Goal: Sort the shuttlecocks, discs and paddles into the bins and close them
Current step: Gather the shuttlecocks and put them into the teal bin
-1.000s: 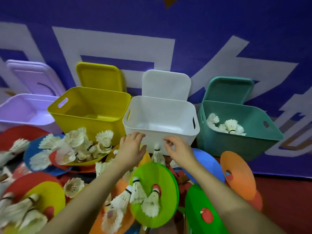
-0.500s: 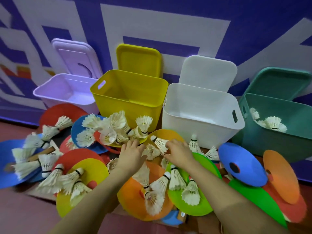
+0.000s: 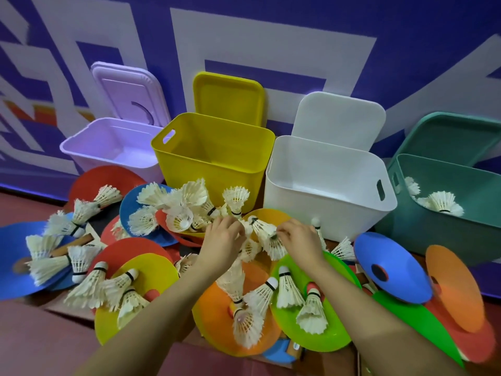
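White feathered shuttlecocks (image 3: 264, 232), clustered between both hands at the middle of the heap, just in front of the yellow and white bins. Left hand (image 3: 221, 240) curled down over the feathers, fingertips (image 3: 235, 225) bunched on a shuttlecock; right hand (image 3: 299, 240) pinching the cork end of another with thumb and forefinger. Both holds narrow, closed on shuttlecocks, though how many the left hand has cannot be told.

Beneath the hands, a round orange plastic disc (image 3: 217, 316) and a bright green plastic disc (image 3: 336, 329), each strewn with more shuttlecocks. To the left, a yellow disc (image 3: 160, 270) overlapping a red disc (image 3: 130, 246), and a wide blue disc (image 3: 13, 256) with a wooden paddle handle (image 3: 69, 246) lying across it. To the right, a tilted blue disc (image 3: 390, 259) and a tilted orange disc (image 3: 458, 294).

Behind, in a row against the purple and white wall (image 3: 271, 31): pale lilac plastic bin (image 3: 89, 143), yellow plastic bin (image 3: 217, 164), white plastic bin (image 3: 298, 210), teal plastic bin (image 3: 433, 237) with a few shuttlecocks inside. All four open, matching lids propped upright behind them
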Motion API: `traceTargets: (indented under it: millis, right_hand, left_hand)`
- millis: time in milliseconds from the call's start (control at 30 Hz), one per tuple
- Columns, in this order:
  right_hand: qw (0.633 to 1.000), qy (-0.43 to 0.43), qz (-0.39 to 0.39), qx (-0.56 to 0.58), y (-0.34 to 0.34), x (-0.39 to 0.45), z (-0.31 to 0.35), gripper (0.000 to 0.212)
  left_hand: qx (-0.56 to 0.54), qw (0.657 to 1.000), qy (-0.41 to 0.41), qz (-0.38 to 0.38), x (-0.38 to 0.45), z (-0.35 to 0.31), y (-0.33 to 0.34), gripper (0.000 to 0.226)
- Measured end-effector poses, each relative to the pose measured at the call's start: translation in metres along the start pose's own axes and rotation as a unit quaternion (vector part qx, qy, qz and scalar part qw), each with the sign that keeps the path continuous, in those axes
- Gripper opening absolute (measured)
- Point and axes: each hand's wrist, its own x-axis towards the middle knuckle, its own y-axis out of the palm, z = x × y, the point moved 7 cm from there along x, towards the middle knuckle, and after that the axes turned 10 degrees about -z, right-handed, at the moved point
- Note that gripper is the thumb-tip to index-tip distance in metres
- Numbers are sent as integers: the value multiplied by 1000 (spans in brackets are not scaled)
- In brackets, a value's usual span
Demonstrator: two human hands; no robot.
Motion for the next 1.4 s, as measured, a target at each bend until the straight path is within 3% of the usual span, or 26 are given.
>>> traceTargets:
  millis: [200, 333, 800, 967, 1100, 1200, 1400]
  right_hand:
    - [984, 21, -134, 114, -58, 7, -14, 10]
    - [968, 39, -198, 148, -104, 9, -46, 10]
    - [916, 187, -345, 76, -262, 8, -265, 11]
    - [904, 256, -341, 1, -282, 12, -333, 18]
    - [920, 321, -223, -29, -264, 16, -364, 31]
    - [940, 292, -171, -39, -246, 13, -359, 35]
    - [964, 221, -146, -16, -219, 0, -314, 31]
  left_hand:
    - [-36, 997, 53, -40, 24, -40, -12, 7]
    - [-76, 992, 89, -46, 52, -86, -8, 30]
    - [-181, 963, 196, -33, 162, -320, 89, 32]
    - [-165, 970, 179, 12, 190, -371, 141, 15]
    - [-65, 976, 186, 96, 191, -372, 178, 31]
    - [-37, 972, 197, 120, 177, -361, 181, 36]
    - [-34, 969, 215, 119, 147, -337, 149, 37]
